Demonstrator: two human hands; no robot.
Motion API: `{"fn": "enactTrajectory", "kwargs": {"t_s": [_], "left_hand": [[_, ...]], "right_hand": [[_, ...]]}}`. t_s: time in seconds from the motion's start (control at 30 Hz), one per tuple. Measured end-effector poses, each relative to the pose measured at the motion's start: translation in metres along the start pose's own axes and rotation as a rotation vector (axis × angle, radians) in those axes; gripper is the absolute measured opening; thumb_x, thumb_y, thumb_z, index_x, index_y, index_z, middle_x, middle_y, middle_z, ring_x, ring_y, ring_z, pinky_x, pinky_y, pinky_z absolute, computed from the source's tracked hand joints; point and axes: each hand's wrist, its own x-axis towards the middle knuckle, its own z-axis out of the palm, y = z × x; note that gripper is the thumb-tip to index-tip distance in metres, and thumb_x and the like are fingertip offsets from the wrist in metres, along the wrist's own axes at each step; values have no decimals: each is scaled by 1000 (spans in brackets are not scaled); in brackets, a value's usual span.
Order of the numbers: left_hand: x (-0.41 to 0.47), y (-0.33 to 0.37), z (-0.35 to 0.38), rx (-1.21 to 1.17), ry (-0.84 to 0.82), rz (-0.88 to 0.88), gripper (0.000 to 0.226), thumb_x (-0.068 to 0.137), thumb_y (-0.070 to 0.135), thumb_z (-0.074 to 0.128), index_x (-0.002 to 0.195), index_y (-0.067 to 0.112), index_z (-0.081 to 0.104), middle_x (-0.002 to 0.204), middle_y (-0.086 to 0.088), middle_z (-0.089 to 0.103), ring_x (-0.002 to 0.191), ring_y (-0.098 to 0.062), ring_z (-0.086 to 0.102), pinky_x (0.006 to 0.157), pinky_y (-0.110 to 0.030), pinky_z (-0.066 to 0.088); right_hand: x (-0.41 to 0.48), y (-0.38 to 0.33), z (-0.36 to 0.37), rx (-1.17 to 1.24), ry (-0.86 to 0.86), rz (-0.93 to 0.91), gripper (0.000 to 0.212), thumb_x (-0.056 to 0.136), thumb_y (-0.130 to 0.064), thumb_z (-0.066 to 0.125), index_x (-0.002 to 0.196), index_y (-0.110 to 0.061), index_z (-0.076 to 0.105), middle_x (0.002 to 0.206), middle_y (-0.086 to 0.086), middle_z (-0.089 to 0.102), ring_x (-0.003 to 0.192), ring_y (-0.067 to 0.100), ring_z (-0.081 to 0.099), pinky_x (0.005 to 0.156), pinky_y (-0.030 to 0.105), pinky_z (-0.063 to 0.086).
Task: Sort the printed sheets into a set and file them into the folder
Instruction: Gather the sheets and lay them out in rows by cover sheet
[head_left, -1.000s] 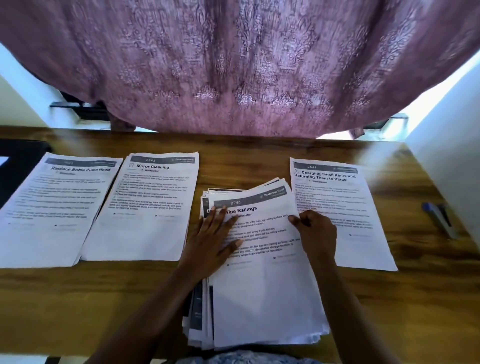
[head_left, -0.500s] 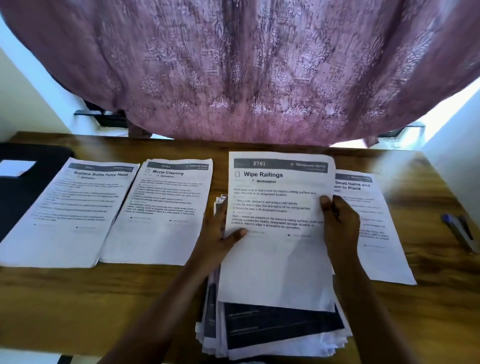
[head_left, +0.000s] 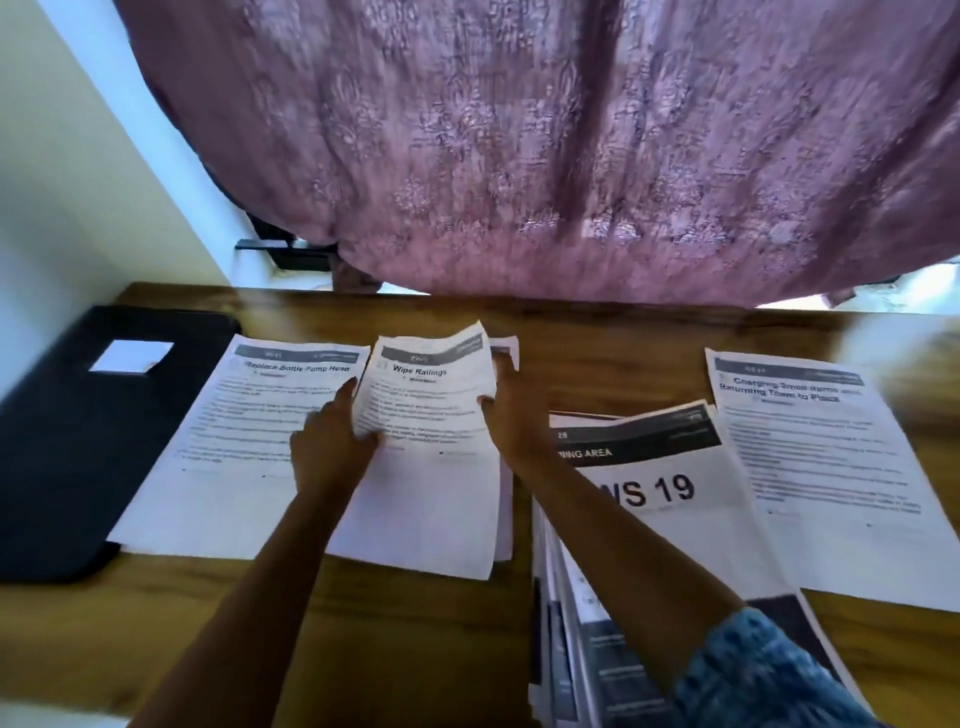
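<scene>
I have both hands on the "Wipe Railings" sheet (head_left: 431, 493). My left hand (head_left: 332, 447) pinches its left edge with the thumb on the printed face, and my right hand (head_left: 511, 410) grips its right edge the same way, so the hands sit apart with the page between them. The top of the page curls upward, while its lower part seems to lie flat over another sheet (head_left: 506, 353), of which only the right margin and a top corner show.

Just to the left, the "Replace Bottle Pump Head" sheet (head_left: 234, 441) lies flat on the bench (head_left: 415, 649), its right side partly under my left hand and the page I hold. Left of that lies the black folder (head_left: 62, 441), closed, with a white label (head_left: 132, 356) on its cover and its right edge tucked under the sheet beside it.

To the right of my right forearm is the loose stack of sheets (head_left: 675, 530), fanned unevenly, its top page showing a dark band and "WS 19" in large print. Beyond it, the "Charging Small Items" sheet (head_left: 831, 457) lies flat, with the stack overlapping its left edge. My blue sleeve (head_left: 753, 675) covers the near corner of the stack. A mauve patterned curtain (head_left: 519, 156) hangs behind the bench.
</scene>
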Motion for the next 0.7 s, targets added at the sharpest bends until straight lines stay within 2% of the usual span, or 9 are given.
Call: {"fn": "enactTrajectory", "kwargs": {"t_s": [0.1, 0.17, 0.23, 0.33, 0.43, 0.5, 0.6, 0.67, 0.7], "left_hand": [[-2, -11, 22, 116, 32, 157, 75, 83, 39, 67, 147, 18, 35, 148, -17, 39, 135, -39, 35, 104, -56, 33], [-10, -13, 40, 102, 6, 294, 71, 86, 50, 53, 148, 19, 35, 155, -15, 29, 143, -37, 25, 112, -54, 20], [-18, -12, 55, 96, -72, 360, 72, 87, 60, 31, 148, 22, 35, 156, -12, 27, 145, -34, 21, 116, -50, 11], [-25, -12, 63, 93, -135, 358, 79, 85, 65, 11, 151, 25, 27, 159, -10, 20, 147, -30, 14, 117, -46, 4], [-24, -16, 65, 102, -125, 362, 77, 87, 64, 12, 151, 25, 28, 158, -10, 21, 147, -31, 16, 117, -47, 7], [-24, -15, 64, 92, -110, 361, 75, 88, 63, 15, 149, 23, 33, 156, -11, 27, 145, -32, 21, 116, -49, 12], [-24, -15, 65, 94, -116, 370, 75, 87, 63, 17, 149, 23, 34, 156, -11, 27, 145, -33, 23, 116, -50, 14], [-23, -15, 64, 102, -145, 359, 73, 88, 62, 20, 150, 24, 32, 158, -11, 23, 146, -32, 18, 116, -49, 10], [-21, -13, 62, 105, -159, 344, 70, 90, 60, 26, 149, 23, 32, 158, -11, 23, 146, -33, 17, 117, -50, 9]], "right_hand": [[-9, -4, 11, -393, 115, -98, 84, 80, -22, 73, 149, -12, 27, 138, 17, 48, 117, 33, 52, 94, 45, 46], [-22, -6, 19, -464, 104, -229, 83, 78, -32, 72, 147, -10, 31, 149, 17, 35, 136, 34, 35, 107, 52, 32], [-33, -6, 31, -522, 38, -299, 78, 82, -44, 64, 145, -8, 35, 156, 16, 20, 145, 29, 15, 113, 55, 12], [-42, -1, 43, -568, 1, -208, 80, 88, -55, 49, 148, -7, 27, 159, 13, 4, 147, 25, -2, 114, 55, -2], [-40, 5, 43, -573, -22, -135, 78, 91, -62, 36, 149, -10, 27, 159, 12, -7, 145, 24, -17, 115, 55, -9], [-39, 5, 38, -568, -41, -111, 77, 89, -65, 31, 146, -14, 34, 159, 13, -7, 145, 27, -17, 113, 55, -15], [-40, 3, 22, -544, -7, -87, 76, 87, -69, 27, 142, -18, 42, 159, 15, -5, 145, 34, -12, 111, 58, -13], [-41, 4, 4, -527, 11, -68, 72, 89, -67, 35, 145, -22, 35, 159, 17, -4, 144, 40, -11, 108, 61, -14], [-45, 7, -10, -505, 53, -53, 70, 89, -63, 41, 145, -22, 35, 158, 18, 3, 144, 44, -4, 108, 62, -9]]}}
